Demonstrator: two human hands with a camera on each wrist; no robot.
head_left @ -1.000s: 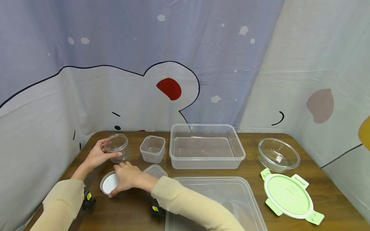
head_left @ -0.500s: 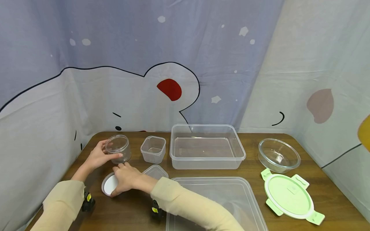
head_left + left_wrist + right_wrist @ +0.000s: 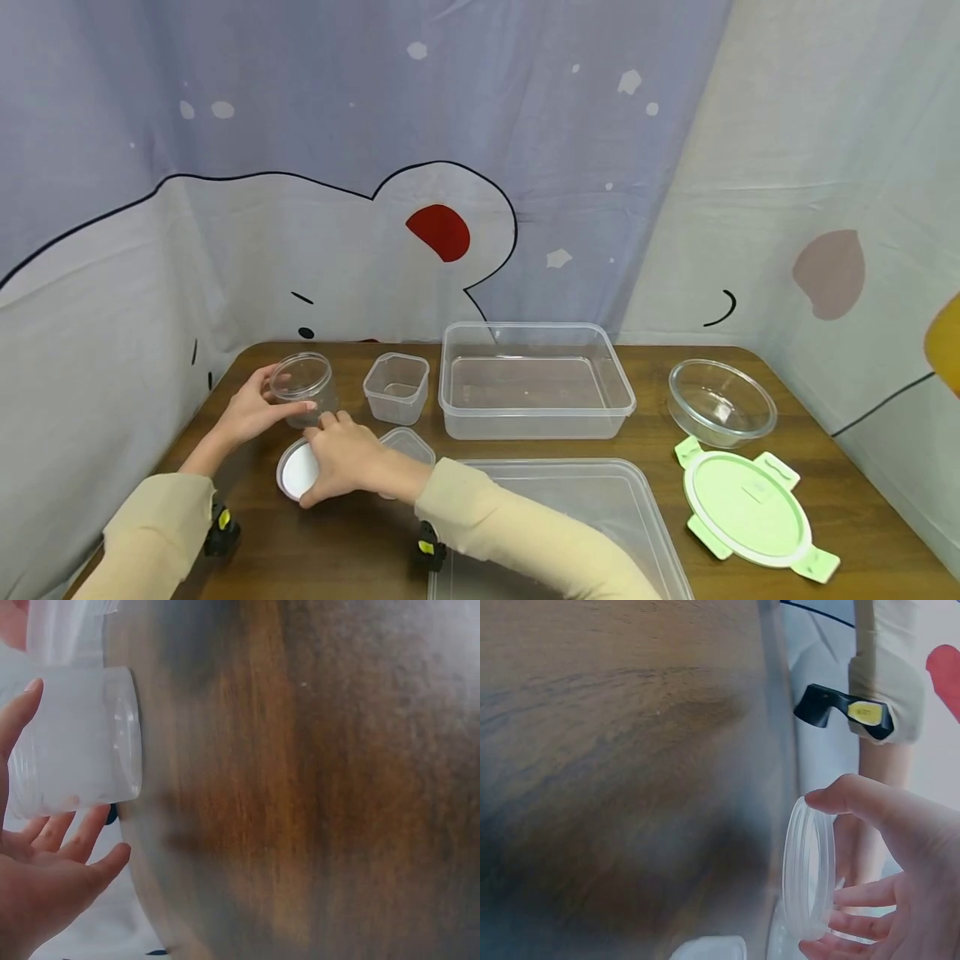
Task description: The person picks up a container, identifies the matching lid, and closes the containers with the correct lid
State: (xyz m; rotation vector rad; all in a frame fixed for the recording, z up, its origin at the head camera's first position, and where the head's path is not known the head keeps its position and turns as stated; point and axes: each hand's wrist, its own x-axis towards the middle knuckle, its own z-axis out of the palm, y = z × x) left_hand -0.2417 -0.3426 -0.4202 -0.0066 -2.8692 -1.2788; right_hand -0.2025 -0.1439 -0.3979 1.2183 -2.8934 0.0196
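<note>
On the table's left side, my left hand point(image 3: 251, 410) holds a clear round jar point(image 3: 318, 393) with thumb and fingers on opposite sides. The left wrist view shows the jar point(image 3: 79, 742) between them, its little finger sticking out free. Just nearer than the jar, my right hand point(image 3: 347, 457) pinches a round lid point(image 3: 298, 471) with a white face by its rim. In the right wrist view that lid point(image 3: 799, 870) appears edge-on, with the thumb at one edge and the fingers at the other.
A small square container point(image 3: 396, 400) stands right of the jar, its lid point(image 3: 408, 447) partly behind my right hand. Further right are a large rectangular container point(image 3: 536, 425), its flat lid point(image 3: 592, 483), a round glass bowl point(image 3: 723, 433) and a green clip lid point(image 3: 750, 508).
My right hand and the round lid have shifted slightly right and away from me, closer to the jar. My left hand and the jar have barely moved.
</note>
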